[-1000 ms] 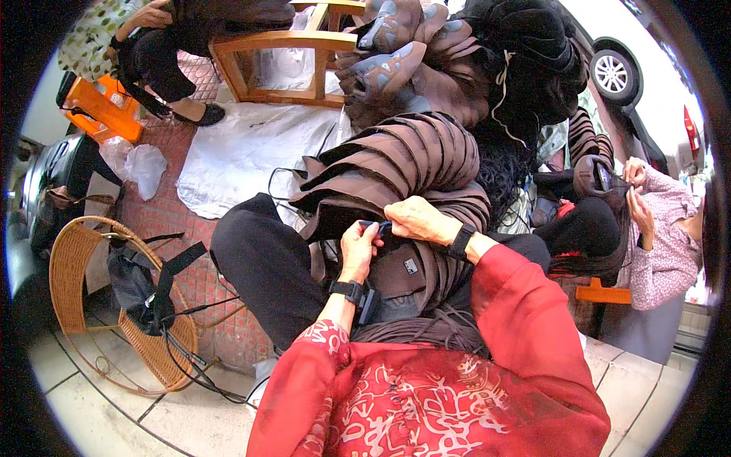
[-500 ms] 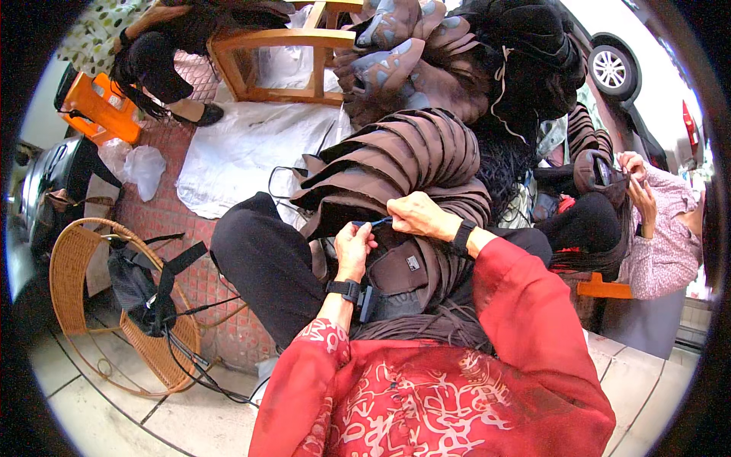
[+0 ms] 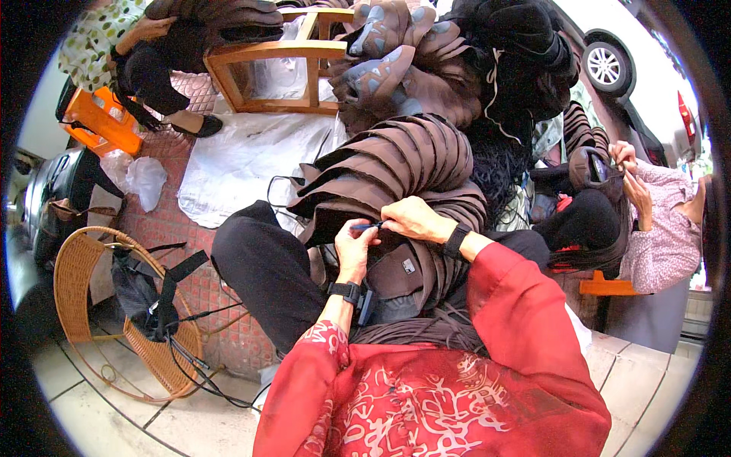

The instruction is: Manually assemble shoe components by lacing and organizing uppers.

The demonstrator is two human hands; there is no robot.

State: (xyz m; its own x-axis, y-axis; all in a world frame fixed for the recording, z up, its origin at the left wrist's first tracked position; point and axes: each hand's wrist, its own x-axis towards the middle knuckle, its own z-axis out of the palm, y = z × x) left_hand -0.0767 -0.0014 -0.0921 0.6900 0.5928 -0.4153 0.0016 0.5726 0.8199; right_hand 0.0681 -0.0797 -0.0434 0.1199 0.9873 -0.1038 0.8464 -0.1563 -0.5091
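Over my lap lies a long, curved row of brown shoe uppers (image 3: 411, 156), nested closely one behind another. My left hand (image 3: 354, 250) is closed in a pinch at the near end of the row, around a small thin blue item (image 3: 367, 226) whose kind I cannot make out. Touching it, or very close, my right hand (image 3: 415, 218) has its fingers curled together; what they grip is hidden. Below both hands a brown upper with a small pale label (image 3: 400, 268) faces up. Dark brown laces (image 3: 426, 329) gather in a bundle against my red top.
A wicker chair (image 3: 72, 286) with a black bag stands at left. Ahead are a white sheet (image 3: 228, 164), a wooden stool frame (image 3: 278, 49) and piled uppers (image 3: 381, 72). Another person (image 3: 662, 228) works at right; one more sits at far left beside an orange stool (image 3: 91, 126).
My right hand has come slightly left and down, closer to my left hand. Less of the blue item shows between them. The whole view has shifted a little.
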